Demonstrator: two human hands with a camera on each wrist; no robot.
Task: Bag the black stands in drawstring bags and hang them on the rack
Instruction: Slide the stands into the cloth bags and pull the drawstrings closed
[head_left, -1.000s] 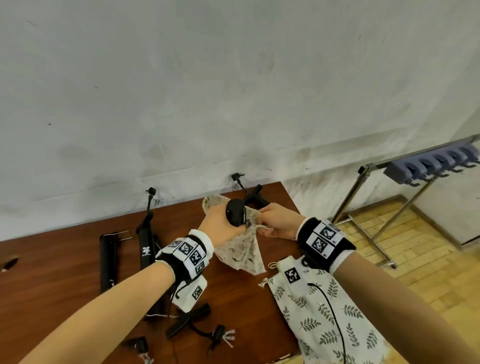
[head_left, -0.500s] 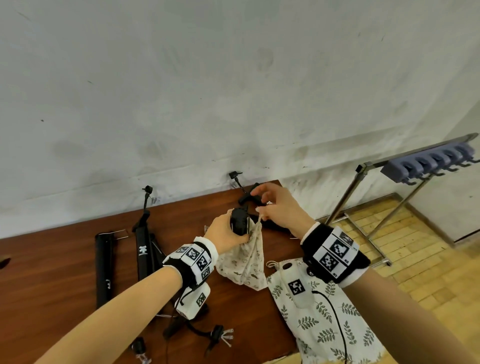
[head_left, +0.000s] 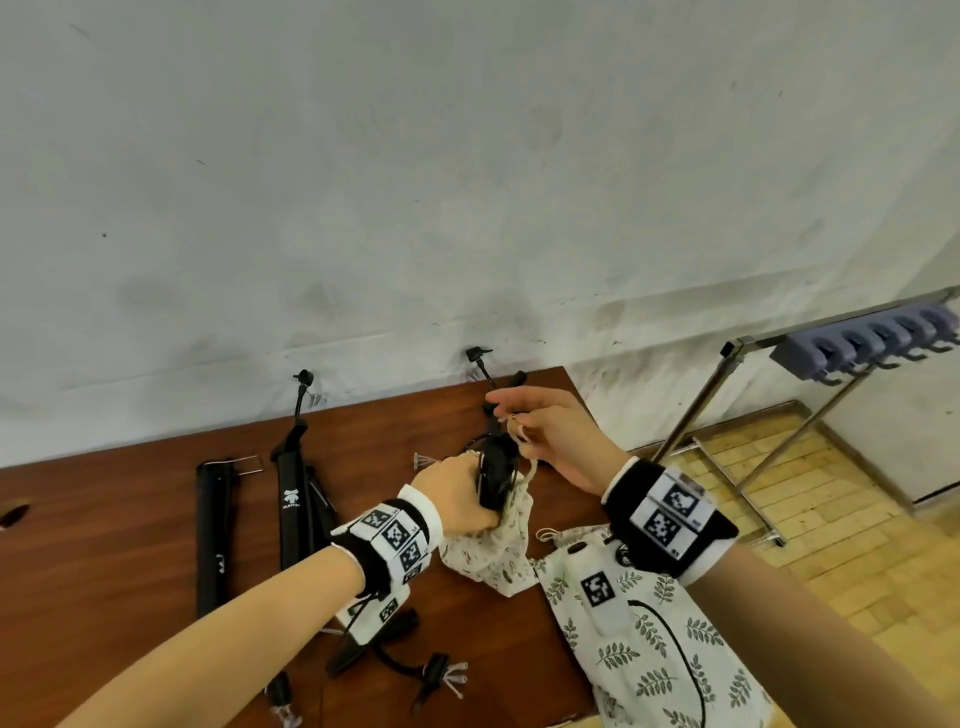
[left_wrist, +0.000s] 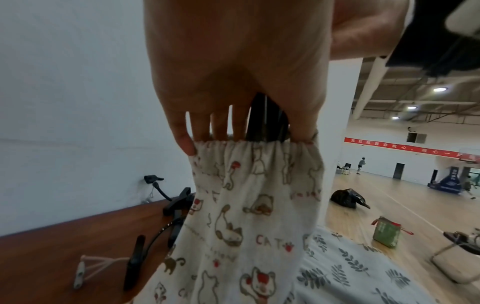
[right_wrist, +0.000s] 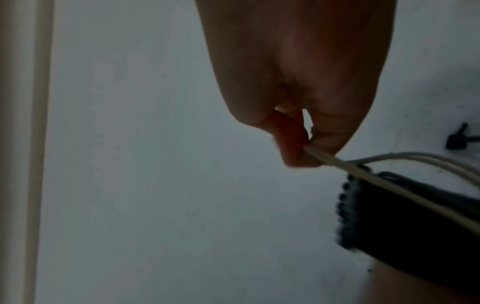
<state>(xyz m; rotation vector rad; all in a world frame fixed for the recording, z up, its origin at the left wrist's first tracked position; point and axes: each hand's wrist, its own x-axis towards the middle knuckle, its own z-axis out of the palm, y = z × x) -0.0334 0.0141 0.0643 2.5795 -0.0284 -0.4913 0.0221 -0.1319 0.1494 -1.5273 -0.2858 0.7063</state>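
My left hand (head_left: 457, 493) grips the gathered mouth of a cream cat-print drawstring bag (head_left: 493, 551) and the black stand (head_left: 497, 475) sticking out of it. In the left wrist view the bag (left_wrist: 254, 216) hangs below the fingers (left_wrist: 202, 131), with the stand's dark top (left_wrist: 267, 121) between them. My right hand (head_left: 550, 431) pinches the bag's cream drawstring (head_left: 517, 434) just above the stand; the cord (right_wrist: 389, 172) runs taut from its fingertips (right_wrist: 298, 152). The grey hook rack (head_left: 872, 345) stands at the right.
On the brown table (head_left: 104, 545) lie two long black folded stands (head_left: 213, 535) (head_left: 293, 499), small black clamp stands near the wall (head_left: 485, 371) and at the front (head_left: 374, 644). A leaf-print bag (head_left: 654, 649) lies at the table's right edge, beside wooden floor.
My right hand left the bag's mouth, rose and took the drawstring, pulling it up. The bag's mouth has gathered round the stand in my left hand.
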